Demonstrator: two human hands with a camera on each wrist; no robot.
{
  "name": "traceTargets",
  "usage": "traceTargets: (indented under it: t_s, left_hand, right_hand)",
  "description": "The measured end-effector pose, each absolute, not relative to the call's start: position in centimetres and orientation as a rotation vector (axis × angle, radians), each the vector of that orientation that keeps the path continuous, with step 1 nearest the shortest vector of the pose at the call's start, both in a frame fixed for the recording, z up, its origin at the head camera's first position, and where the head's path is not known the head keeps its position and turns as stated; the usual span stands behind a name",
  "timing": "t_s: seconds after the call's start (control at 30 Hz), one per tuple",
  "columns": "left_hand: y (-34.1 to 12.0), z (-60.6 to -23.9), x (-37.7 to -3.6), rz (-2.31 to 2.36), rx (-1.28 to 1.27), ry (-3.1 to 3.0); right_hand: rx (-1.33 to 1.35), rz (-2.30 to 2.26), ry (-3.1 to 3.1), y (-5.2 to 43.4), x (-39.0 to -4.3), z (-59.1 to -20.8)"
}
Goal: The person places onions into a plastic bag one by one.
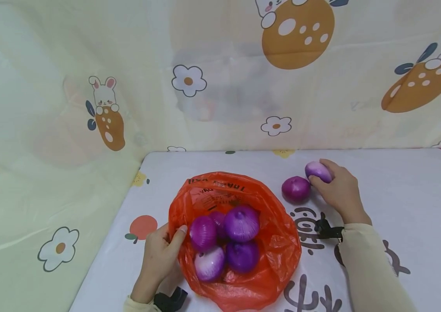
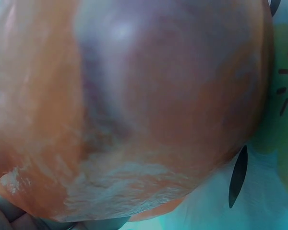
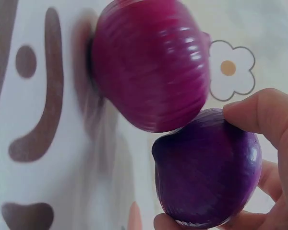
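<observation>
An orange plastic bag (image 1: 267, 242) lies open on the table with several purple onions (image 1: 241, 223) inside. My left hand (image 1: 162, 251) pinches the bag's left rim, thumb over the edge. In the left wrist view the bag (image 2: 134, 105) fills the frame, an onion showing through it. My right hand (image 1: 339, 186) grips a purple onion (image 1: 319, 171) on the table to the bag's right. A second loose onion (image 1: 296, 189) rests just left of it. The right wrist view shows the held onion (image 3: 206, 172) touching that loose onion (image 3: 151, 67), with a fingertip (image 3: 259, 115) on top.
The table wears a white cloth (image 1: 400, 195) printed with flowers and dark characters. A pale curtain (image 1: 68, 86) with rabbit and flower prints hangs behind and to the left. The table's left edge runs just left of my left hand.
</observation>
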State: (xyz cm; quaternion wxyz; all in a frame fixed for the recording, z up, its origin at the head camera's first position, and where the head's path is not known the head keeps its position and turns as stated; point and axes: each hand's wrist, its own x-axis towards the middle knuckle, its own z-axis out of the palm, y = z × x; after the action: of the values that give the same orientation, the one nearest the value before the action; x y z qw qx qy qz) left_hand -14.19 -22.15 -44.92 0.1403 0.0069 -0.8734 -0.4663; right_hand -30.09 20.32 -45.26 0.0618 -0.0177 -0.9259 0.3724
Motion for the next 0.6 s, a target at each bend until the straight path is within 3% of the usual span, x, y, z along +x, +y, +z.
traceTargets:
  t_s: [0.6]
  left_hand:
    - [-22.3,-45.2,-14.3,-1.293,-0.004,-2.522]
  right_hand:
    - [0.02,1.115,-2.734,18.9,-27.9,-42.4]
